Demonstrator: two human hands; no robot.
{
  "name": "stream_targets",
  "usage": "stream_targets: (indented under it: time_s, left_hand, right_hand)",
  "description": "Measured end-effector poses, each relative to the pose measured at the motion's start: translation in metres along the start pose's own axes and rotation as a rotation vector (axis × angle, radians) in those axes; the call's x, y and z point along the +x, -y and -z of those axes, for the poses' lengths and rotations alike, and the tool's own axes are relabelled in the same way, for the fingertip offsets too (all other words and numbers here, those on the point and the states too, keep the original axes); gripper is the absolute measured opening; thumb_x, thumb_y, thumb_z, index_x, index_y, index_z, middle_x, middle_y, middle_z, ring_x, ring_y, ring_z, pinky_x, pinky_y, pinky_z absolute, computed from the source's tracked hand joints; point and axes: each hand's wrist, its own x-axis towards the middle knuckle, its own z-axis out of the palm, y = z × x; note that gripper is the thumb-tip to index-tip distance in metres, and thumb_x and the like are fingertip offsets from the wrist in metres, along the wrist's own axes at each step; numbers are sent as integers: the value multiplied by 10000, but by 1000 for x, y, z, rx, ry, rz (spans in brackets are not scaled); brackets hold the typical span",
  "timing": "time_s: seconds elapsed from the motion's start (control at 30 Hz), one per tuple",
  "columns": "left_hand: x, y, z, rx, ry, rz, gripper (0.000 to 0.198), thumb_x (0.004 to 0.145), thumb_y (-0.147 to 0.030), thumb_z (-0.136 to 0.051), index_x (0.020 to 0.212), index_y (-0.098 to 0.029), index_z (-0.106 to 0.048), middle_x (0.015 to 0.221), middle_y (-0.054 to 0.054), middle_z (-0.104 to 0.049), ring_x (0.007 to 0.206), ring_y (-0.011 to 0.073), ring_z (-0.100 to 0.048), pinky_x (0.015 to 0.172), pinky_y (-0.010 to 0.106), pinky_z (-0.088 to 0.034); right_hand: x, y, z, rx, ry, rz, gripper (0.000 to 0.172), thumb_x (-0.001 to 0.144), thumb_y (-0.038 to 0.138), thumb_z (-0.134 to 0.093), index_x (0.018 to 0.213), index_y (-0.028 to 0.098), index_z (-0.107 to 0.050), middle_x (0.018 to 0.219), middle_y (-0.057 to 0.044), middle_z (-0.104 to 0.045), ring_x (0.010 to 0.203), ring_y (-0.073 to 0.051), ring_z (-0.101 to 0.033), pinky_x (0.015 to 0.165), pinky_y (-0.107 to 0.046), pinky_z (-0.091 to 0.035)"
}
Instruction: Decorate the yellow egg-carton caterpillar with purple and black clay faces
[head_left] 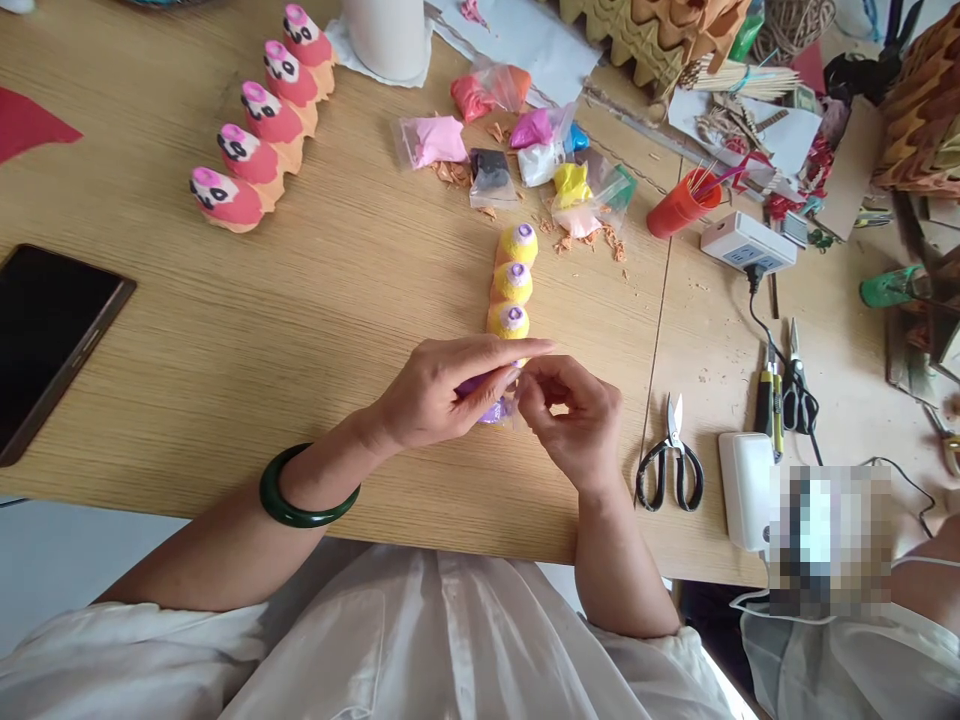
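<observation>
The left hand (431, 388) stretches its fingers out nearly straight, thumb close beneath; the right hand (581, 420) curls, thumb and index fingertips together, though whether either grips anything I cannot tell. A purple packet (493, 412) shows below the left fingers. At 12 o'clock from them runs the yellow egg-carton strip (512, 287); scissors (675, 455) lie at 4. Markings on the white socket block (748, 243) at 2 are too small to read.

Left edge cuts the phone (60, 350); the purple packet (493, 411) is partly hidden.
</observation>
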Motion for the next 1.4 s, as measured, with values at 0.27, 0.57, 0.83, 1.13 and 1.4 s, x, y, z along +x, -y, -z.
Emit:
stream_targets:
  time_s: [0.27, 0.57, 0.83, 1.13, 1.4]
  left_hand:
    - [3, -1, -1, -44, -28, 40, 310, 1046, -180, -611, 1302, -203, -786, 1174, 60, -848, 863, 114, -795, 823, 171, -623]
    - [1, 0, -2, -43, -116, 127, 298, 1069, -235, -576, 1281, -193, -781, 1158, 64, -845, 962, 136, -798, 910, 203, -612]
    - [7, -4, -1, -209, -52, 306, 337, 987, -457, -754, 813, -169, -761, 731, 2, -745, 628, 99, -624, 596, 211, -485]
    - [8, -8, 4, -289, -16, 408, 408, 1007, -483, -698, 726, -189, -689, 638, -14, -679, 539, 97, -529, 513, 238, -411]
    - [7, -5, 8, -171, -115, 326, 338, 979, -408, -737, 725, -191, -684, 619, -31, -629, 547, 89, -481, 516, 231, -386]
  right_hand:
    - [0, -3, 3, 195, 29, -214, 112, 964, 232, -644, 862, 214, -686, 666, 34, -685, 465, -68, -592, 428, -204, -501]
    - [3, -4, 1, 294, 74, -251, 310, 902, 493, -830, 869, 204, -721, 698, 16, -684, 509, -68, -515, 439, -217, -435]
    - [3, -5, 2, 397, 126, -292, 364, 902, 533, -828, 841, 201, -691, 592, 60, -575, 464, -58, -449, 457, -227, -425]
    - [5, 0, 4, 425, 226, -292, 375, 904, 521, -825, 768, 199, -688, 596, 47, -578, 494, -58, -421, 448, -225, -356]
    - [4, -4, 4, 511, 219, -419, 377, 881, 532, -843, 861, 186, -694, 651, 12, -691, 451, -60, -484, 365, -197, -352]
